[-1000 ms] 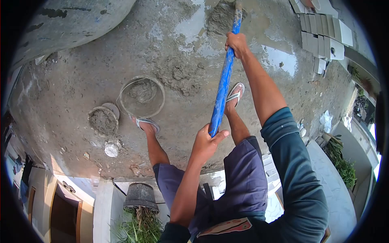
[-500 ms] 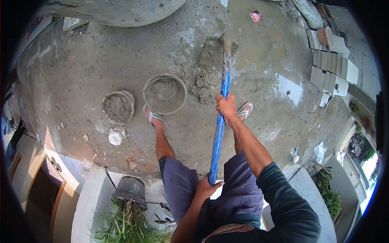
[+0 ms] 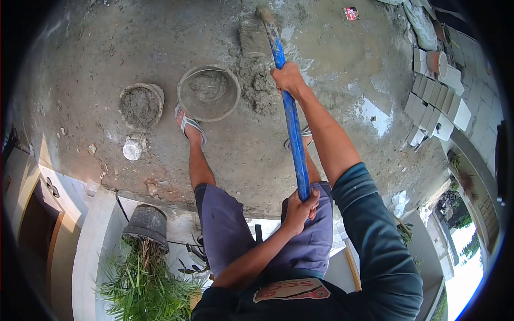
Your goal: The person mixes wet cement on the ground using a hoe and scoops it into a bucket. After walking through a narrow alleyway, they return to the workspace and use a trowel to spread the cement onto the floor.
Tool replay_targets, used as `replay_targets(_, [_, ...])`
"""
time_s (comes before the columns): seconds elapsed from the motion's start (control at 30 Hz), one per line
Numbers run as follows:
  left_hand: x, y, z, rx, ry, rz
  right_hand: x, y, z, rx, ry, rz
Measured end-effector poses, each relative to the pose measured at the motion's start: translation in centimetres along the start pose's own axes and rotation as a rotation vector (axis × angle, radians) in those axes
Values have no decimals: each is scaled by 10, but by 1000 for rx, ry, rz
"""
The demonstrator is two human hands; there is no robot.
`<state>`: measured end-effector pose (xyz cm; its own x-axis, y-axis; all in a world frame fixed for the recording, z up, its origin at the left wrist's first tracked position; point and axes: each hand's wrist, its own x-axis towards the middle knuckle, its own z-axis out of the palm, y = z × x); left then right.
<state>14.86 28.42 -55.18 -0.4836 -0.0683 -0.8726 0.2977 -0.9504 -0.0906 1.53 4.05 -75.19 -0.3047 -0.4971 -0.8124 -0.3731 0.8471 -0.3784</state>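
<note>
My right hand grips a long blue tool handle about a third of the way down from the blade. My left hand holds the handle's near end, close to my shorts. The tool's blade rests in a pile of wet grey mortar on the concrete ground. A round bucket with some mortar in it stands just left of the pile, by my left foot.
A smaller tub of mortar and a small white can lie left of the bucket. Stacked pale tiles stand at the right, beside a puddle. A potted plant sits at the step behind me.
The blade was drawn toward me through the mortar, then pushed out again and to the left. My right hand slid along the handle. The view shifted, so the buckets appear higher.
</note>
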Motion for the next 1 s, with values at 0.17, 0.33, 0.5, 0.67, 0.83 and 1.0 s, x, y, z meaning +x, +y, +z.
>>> replay_targets(0.17, [-38,-12,14,-35,68,-144,-23,46,15,139,-67,83])
replay_targets(0.33, [-54,-25,17,-9,85,-228,-43,94,12,329,-76,151])
replay_targets(0.5, [-68,-15,19,39,55,-228,-47,133,26,476,-158,263])
replay_targets(0.67, [-85,33,48,162,-101,-93,-46,149,8,874,-236,430])
replay_targets(0.83, [-150,81,39,464,-223,-168,-97,149,-9,1182,-309,577])
replay_targets(1.0, [-277,141,-79,871,-230,-143,-215,79,41,1466,-93,484])
